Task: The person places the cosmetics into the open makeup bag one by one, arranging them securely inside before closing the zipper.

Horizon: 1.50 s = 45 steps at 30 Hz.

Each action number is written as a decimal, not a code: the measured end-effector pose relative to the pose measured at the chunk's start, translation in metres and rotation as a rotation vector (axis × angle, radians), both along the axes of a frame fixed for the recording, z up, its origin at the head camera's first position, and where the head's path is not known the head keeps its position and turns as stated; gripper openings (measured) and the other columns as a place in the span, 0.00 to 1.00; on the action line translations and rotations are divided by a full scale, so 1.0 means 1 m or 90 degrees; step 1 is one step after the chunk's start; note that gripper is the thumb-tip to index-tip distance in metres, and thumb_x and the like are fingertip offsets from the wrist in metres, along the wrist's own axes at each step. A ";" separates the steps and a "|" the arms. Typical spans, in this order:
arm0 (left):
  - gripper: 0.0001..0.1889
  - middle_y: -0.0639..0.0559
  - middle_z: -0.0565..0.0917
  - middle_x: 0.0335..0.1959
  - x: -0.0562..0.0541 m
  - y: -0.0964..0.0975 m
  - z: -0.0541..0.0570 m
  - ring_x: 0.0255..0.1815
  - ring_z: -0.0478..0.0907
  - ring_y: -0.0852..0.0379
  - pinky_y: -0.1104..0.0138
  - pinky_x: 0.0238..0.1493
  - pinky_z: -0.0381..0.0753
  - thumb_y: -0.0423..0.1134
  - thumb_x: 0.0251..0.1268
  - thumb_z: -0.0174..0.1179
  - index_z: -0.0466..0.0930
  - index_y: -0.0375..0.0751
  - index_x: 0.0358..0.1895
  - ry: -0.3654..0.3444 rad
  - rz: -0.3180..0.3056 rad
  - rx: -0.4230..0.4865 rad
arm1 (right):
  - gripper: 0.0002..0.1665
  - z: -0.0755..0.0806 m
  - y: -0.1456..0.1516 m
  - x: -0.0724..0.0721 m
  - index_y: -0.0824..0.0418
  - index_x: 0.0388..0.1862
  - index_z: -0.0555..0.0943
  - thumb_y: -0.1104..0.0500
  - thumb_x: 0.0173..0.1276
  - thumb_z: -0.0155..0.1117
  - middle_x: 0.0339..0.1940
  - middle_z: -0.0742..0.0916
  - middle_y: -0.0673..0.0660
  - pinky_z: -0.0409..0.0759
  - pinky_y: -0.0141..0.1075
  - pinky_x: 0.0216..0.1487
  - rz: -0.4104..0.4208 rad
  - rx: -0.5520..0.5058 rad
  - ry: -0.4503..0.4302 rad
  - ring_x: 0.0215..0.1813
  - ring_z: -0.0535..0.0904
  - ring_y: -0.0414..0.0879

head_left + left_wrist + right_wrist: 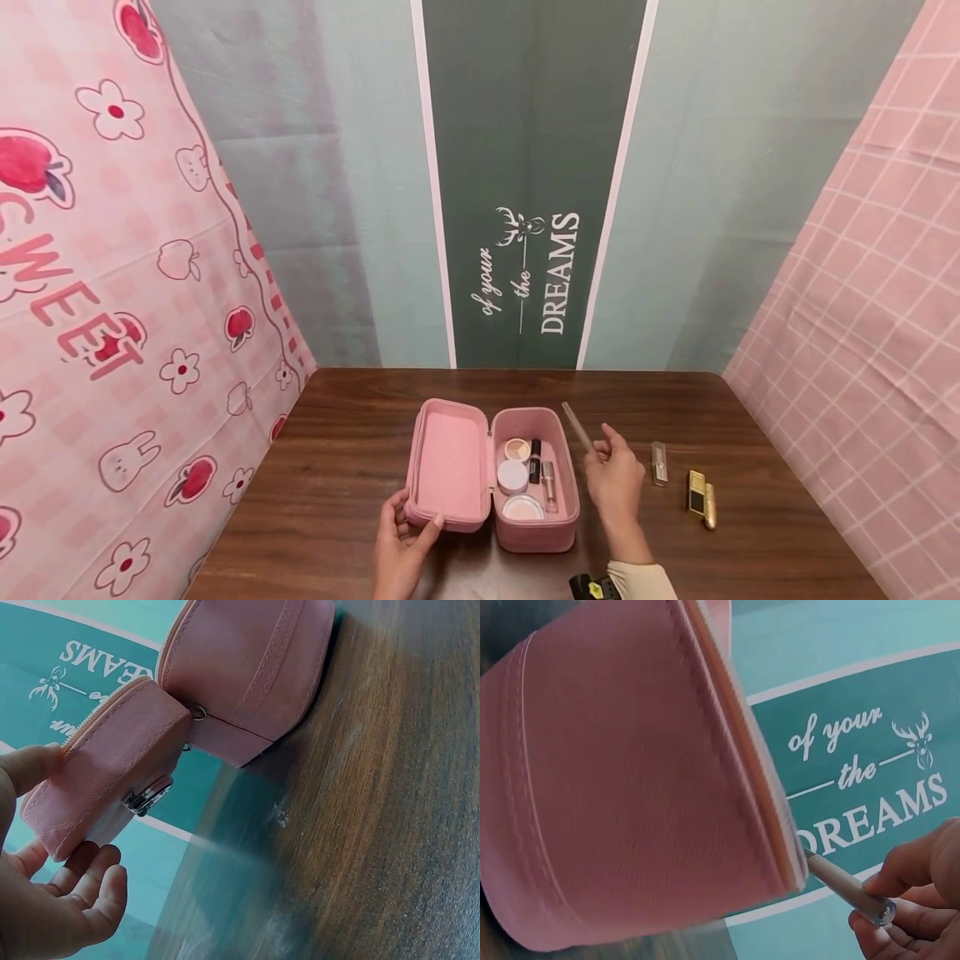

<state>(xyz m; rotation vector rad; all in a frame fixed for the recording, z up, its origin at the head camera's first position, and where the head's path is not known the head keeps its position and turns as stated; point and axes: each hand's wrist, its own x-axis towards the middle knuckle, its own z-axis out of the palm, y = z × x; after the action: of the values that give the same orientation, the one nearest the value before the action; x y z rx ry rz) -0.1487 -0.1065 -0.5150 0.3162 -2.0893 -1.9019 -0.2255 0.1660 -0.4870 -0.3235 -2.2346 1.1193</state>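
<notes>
A pink zip makeup case (534,536) stands on the table with its lid (452,467) folded out to the left. My left hand (401,546) grips the lid's near left corner, thumb on the rim and fingers underneath. Inside lie a round three-shade palette (517,450), a white round jar (513,476), a round compact (522,507), a black tube (535,461) and a pinkish tube (549,483). Just right of the case, my right hand (618,483) pinches a slim beige pen-like cosmetic (844,885) with a clear end; its far end points toward the case's back right rim.
Right of my right hand, a silver rectangular tube (659,463), a gold-and-black case (696,492) and a gold tube (709,507) lie on the brown wooden table (322,467). Printed cloths hang behind the table and at both sides.
</notes>
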 end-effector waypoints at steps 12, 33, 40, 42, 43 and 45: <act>0.32 0.41 0.75 0.42 -0.003 0.002 -0.013 0.33 0.73 0.54 0.68 0.31 0.76 0.31 0.46 0.71 0.66 0.33 0.57 -0.012 0.001 0.017 | 0.24 0.008 -0.009 0.007 0.71 0.51 0.78 0.72 0.51 0.62 0.31 0.86 0.61 0.77 0.49 0.38 0.031 0.003 -0.045 0.33 0.82 0.53; 0.32 0.45 0.77 0.32 -0.002 0.004 -0.015 0.24 0.72 0.57 0.71 0.25 0.74 0.28 0.49 0.68 0.63 0.33 0.59 -0.014 0.007 0.026 | 0.22 -0.015 -0.022 0.008 0.73 0.44 0.80 0.69 0.47 0.69 0.31 0.85 0.64 0.76 0.52 0.35 0.085 0.116 -0.023 0.33 0.81 0.60; 0.33 0.44 0.76 0.33 -0.003 0.004 -0.013 0.26 0.72 0.57 0.71 0.28 0.75 0.29 0.50 0.68 0.63 0.33 0.60 0.008 0.006 0.024 | 0.19 -0.013 -0.013 0.019 0.69 0.44 0.81 0.68 0.50 0.70 0.33 0.85 0.62 0.77 0.48 0.36 0.102 0.087 -0.029 0.34 0.82 0.54; 0.33 0.44 0.76 0.33 -0.002 0.004 -0.011 0.26 0.73 0.57 0.71 0.28 0.75 0.29 0.50 0.68 0.63 0.33 0.60 0.010 0.005 0.014 | 0.20 -0.011 -0.009 0.021 0.68 0.44 0.81 0.67 0.50 0.70 0.34 0.85 0.61 0.77 0.49 0.37 0.118 0.103 -0.019 0.36 0.82 0.55; 0.33 0.44 0.76 0.33 -0.002 0.003 -0.010 0.26 0.73 0.57 0.71 0.28 0.75 0.29 0.50 0.68 0.63 0.33 0.60 0.010 0.006 0.010 | 0.20 -0.010 -0.007 0.022 0.68 0.45 0.81 0.67 0.50 0.70 0.36 0.85 0.62 0.77 0.50 0.38 0.131 0.112 -0.015 0.37 0.81 0.55; 0.33 0.44 0.76 0.33 -0.001 0.003 -0.009 0.27 0.73 0.58 0.71 0.28 0.75 0.30 0.51 0.68 0.63 0.33 0.60 0.009 0.008 0.004 | 0.21 -0.008 0.000 0.022 0.68 0.46 0.80 0.66 0.50 0.70 0.38 0.85 0.63 0.76 0.51 0.40 0.154 0.133 -0.008 0.39 0.81 0.57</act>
<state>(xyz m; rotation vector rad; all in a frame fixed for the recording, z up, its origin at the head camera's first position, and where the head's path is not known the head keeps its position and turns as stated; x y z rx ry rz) -0.1501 -0.1030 -0.5241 0.3161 -2.0687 -1.8984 -0.2031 0.1659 -0.4952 0.0272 -2.4236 0.9906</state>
